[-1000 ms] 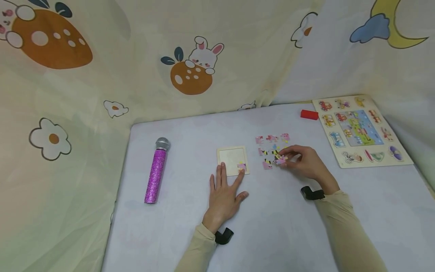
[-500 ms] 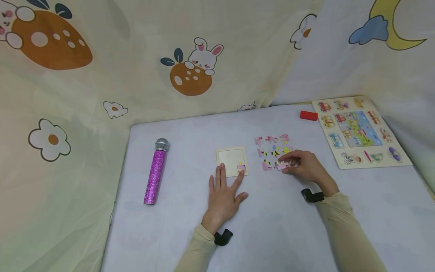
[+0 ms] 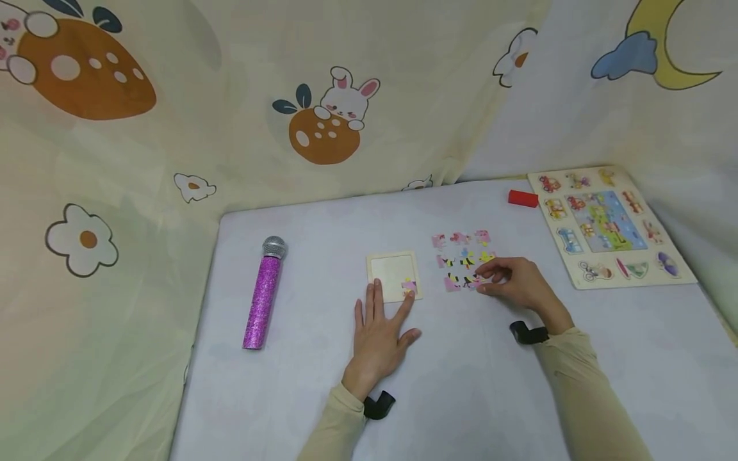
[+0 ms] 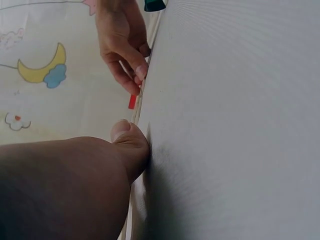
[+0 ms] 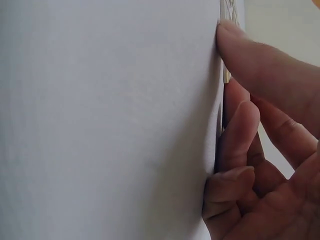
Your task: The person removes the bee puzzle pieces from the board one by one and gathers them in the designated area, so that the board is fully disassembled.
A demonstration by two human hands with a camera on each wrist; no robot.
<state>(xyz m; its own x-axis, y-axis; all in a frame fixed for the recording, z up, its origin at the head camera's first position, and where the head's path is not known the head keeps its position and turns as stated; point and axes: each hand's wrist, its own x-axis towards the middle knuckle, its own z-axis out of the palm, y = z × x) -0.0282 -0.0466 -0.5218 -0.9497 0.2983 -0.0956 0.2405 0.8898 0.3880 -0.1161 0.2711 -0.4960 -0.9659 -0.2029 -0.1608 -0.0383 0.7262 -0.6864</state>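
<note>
In the head view my left hand (image 3: 376, 349) lies with fingers spread, its fingertips on the lower edge of a small square puzzle frame (image 3: 392, 255). One pink and yellow puzzle piece (image 3: 409, 286) sits in the frame's lower right corner. To the right, my right hand (image 3: 513, 285) pinches a puzzle piece (image 3: 471, 281) between thumb and forefinger, low over the table; the fingers partly cover it. That piece is at the lower right of a group of pink puzzle pieces (image 3: 460, 237) with bee patterns, laid out in rows. The right wrist view shows the thumb (image 5: 245, 47) and curled fingers close to the tabletop.
A purple glitter microphone (image 3: 265, 298) lies on the left of the white-covered table (image 3: 323, 256). At the back right are a red block (image 3: 523, 198) and a large wooden picture puzzle board (image 3: 594, 282). A printed curtain (image 3: 242, 141) hangs behind.
My right hand has lowered the puzzle piece slightly, and the piece now lies in line with the bottom row. The left hand has kept its place on the frame.
</note>
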